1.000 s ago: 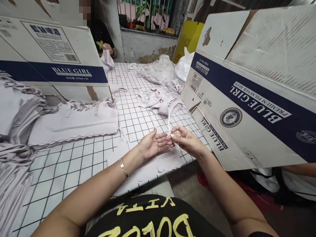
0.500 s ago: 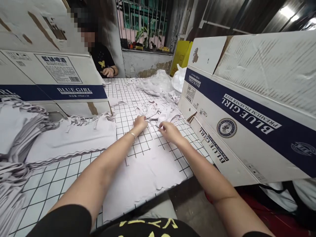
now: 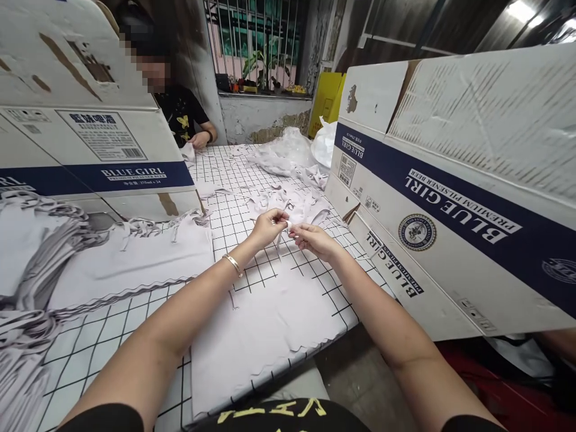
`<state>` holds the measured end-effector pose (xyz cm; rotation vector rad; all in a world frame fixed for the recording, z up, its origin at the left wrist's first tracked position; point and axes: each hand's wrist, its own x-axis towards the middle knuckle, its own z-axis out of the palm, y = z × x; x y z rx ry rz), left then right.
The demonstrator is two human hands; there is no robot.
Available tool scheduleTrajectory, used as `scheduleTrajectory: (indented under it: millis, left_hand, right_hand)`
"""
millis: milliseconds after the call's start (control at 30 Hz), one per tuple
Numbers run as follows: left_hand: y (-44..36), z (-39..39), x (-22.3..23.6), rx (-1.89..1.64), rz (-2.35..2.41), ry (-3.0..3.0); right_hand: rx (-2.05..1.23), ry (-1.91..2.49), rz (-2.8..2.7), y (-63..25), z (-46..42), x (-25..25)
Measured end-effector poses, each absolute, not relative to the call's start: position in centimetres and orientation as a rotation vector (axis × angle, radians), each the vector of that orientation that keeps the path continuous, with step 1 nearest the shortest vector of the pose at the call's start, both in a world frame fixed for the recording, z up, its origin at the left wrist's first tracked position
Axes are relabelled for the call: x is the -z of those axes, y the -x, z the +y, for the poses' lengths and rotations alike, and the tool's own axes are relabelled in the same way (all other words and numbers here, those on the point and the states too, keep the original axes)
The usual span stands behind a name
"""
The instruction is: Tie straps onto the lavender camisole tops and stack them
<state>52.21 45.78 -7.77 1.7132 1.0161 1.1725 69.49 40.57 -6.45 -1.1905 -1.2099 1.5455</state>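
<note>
My left hand [image 3: 269,229] and my right hand [image 3: 315,241] are close together over the middle of the table. Both pinch a small pale fabric strap [image 3: 278,243], part of which dangles below the fingers. Closer to my body a pale, light-lilac garment piece [image 3: 270,330] lies flat, its wavy hem along the table's front edge. Just beyond my hands is a loose heap of pale fabric straps [image 3: 312,207]. The fingers hide how the strap's ends lie.
Stacked pale garment pieces [image 3: 130,258] lie at the left, in front of a white-and-blue carton [image 3: 40,144]. Another carton [image 3: 405,198] borders the right side. Clear plastic bags [image 3: 288,150] sit at the table's far end. A co-worker's hand [image 3: 200,139] holds pale cloth at the far left.
My hands have come up from the heap and drawn together, with a strap now visible between them. The co-worker's hand now shows pale cloth in it.
</note>
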Motion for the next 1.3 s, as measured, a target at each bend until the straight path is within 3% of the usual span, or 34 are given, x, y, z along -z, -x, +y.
scheduleTrajectory:
  millis: [167,567,700,867,1300]
  left_hand:
    - [-51.8,43.3,6.6,-1.156,0.914,-1.824]
    - [-52.0,41.4,6.0,-1.095,1.012,-1.924]
    - [-50.1,36.9,7.3,-0.807,1.441,-2.076]
    - [-48.8,30.3,10.3,-0.401,1.527,-2.166]
    - [-49.7,30.3,12.1,-0.591,1.407,-1.885]
  right_hand:
    - [-1.515,1.161,-1.285,-69.2,39.0,5.5]
    - [-1.873,1.217,-1.129,-69.7,37.4,5.3]
    - [-1.739,1.263,-1.225,-70.9,36.8,5.9]
    - [-1.734,1.335,-1.189,-71.4,36.2,7.0]
    - [-1.654,1.36,-1.432,-68.0,33.5,9.7]
